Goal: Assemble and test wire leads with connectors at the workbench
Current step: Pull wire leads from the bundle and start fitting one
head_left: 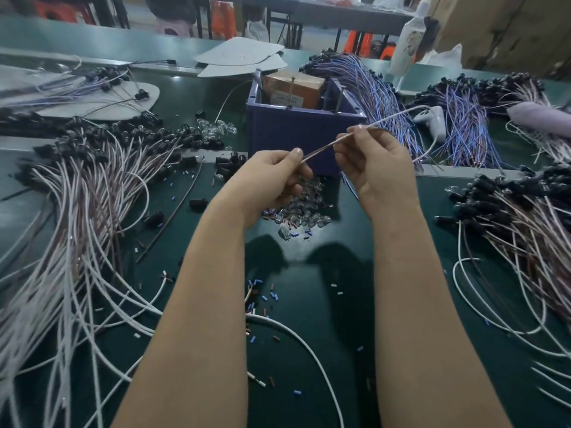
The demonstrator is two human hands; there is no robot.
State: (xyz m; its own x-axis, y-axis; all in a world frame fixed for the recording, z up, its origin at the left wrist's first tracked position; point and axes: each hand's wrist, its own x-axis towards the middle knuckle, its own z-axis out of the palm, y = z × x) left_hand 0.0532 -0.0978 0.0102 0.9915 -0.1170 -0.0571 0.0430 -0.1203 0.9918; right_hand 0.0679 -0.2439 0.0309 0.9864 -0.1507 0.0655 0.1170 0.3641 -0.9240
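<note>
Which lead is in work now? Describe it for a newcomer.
On the green bench, find the dark blue bin. Just before it, the left hand and right hand pinch one pinkish lead stretched between them. It alone is off the bench; the rest lie on it.

Counts: 2 hands, left hand [272,177] and right hand [374,168], 1 wire [321,148] between them. 1 blue box [302,134], 1 cardboard carton [293,88] inside it. 2 heaps of clear parts: front heap [304,210] before the box, side heap [216,128] left of it. 1 white bottle [408,41] behind-right. Wire bundles [92,211] and cut bits [272,295]: too many to count.
</note>
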